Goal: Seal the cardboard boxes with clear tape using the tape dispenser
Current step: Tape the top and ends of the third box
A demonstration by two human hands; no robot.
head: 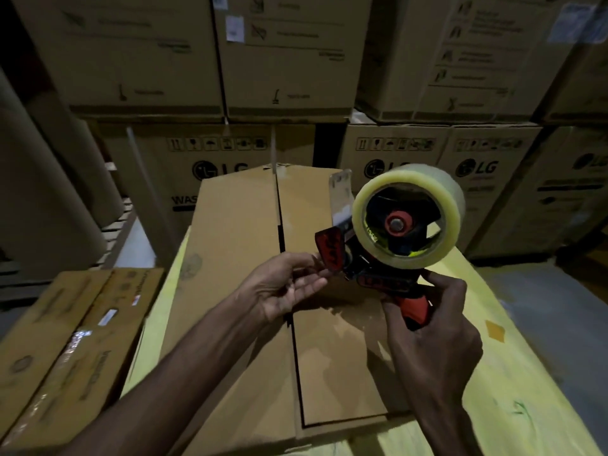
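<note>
– Fingers of the right hand (431, 327): clenched on what?
– Wrapped round the red handle of the tape dispenser (378, 278). The forearm rises from the lower edge and the wrist is cocked.
– And the left hand (286, 287)?
– Palm up, forearm slanting in from the lower left. The fingers are nearly straight, their tips at the dispenser's red flap (329, 248). Whether thumb and fingers pinch a tape end there cannot be told.
– How does the dispenser look?
– Red and black, with a fat roll of clear tape (411, 209) on its hub facing the camera. It is held in the air over the cardboard box (230, 258), right of the centre seam. The seam shows as a dark gap between the two top flaps.
– Beyond that?
– The box lies on a yellow surface (500, 373). Another box (65, 340) with shiny tape on top sits to the left. Stacked cartons (477, 166) printed LG form the back wall.
</note>
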